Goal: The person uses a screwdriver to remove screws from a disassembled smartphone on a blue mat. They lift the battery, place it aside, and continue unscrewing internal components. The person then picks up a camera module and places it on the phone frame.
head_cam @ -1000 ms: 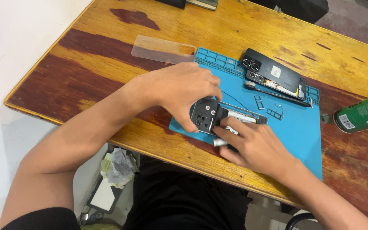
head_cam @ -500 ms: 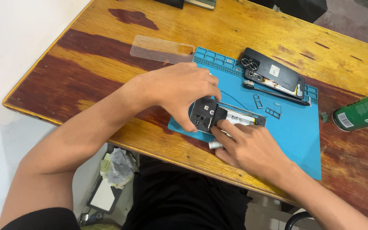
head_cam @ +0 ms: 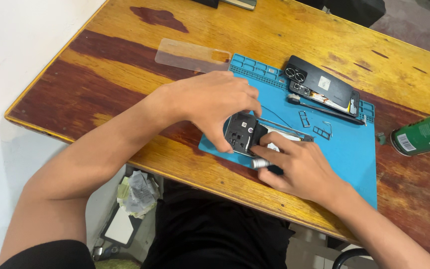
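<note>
A worn wooden tabletop (head_cam: 100,94), yellow with dark reddish patches, carries a blue work mat (head_cam: 344,149) with small tray pockets along its far edge. On the near left part of that mat lies the opened phone (head_cam: 247,134): a dark frame stripped of its back, its upper end showing a black inner plate with small holes and a pale square sticker, its lower stretch lighter and silvery (much of it is hidden under the fingers). The left hand (head_cam: 215,102) arches over the phone's upper end, thumb down on the near edge and fingers curled over the far edge, gripping the frame to steady it. The right hand (head_cam: 299,167) rests on the mat just beside the phone, fingers closed around a small silver-tipped tool (head_cam: 261,163) whose end lies against the phone's near edge; I cannot tell exactly where the tip touches. Farther back on the mat sits a black phone back cover (head_cam: 324,82) with two round camera rings, lying at a slant, with a thin dark rod (head_cam: 324,107) lying along its near side. Between the cover and the opened phone lie small metal card trays (head_cam: 305,118), apart from both. A clear plastic sheet (head_cam: 187,55) lies on the bare wood to the left of the mat, and a green can (head_cam: 424,133) lies on its side at the right edge.
</note>
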